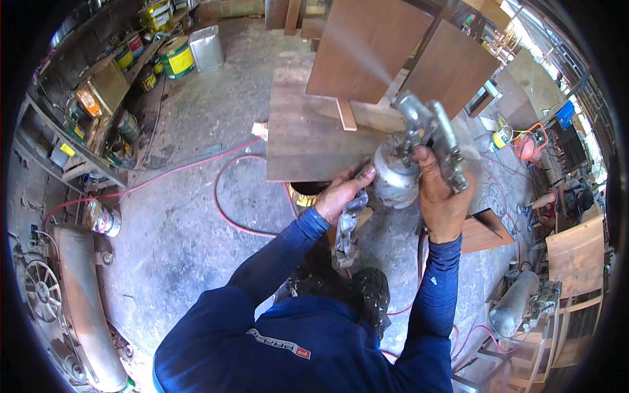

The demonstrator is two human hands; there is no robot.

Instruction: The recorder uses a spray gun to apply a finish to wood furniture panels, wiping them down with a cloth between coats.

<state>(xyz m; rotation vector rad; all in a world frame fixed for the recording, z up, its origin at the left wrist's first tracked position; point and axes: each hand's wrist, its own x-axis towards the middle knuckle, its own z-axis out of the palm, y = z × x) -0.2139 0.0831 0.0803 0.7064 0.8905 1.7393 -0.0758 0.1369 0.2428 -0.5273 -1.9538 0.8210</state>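
My right hand is wrapped round a metal spray gun with a paint-smeared cup attached. A pale fan of mist leaves the nozzle toward an upright brown wooden panel. My left hand is closed on a crumpled, stained rag that hangs below it. The left thumb reaches the side of the cup; whether it presses on it I cannot tell. Below the upright panel a wide brown board lies flat, with a short wood strip on it.
A red hose loops over the concrete floor. Under the flat board's edge stands a yellow can. Paint cans and shelves line the left, near a rusty tank. Another brown panel leans at right; a person crouches far right.
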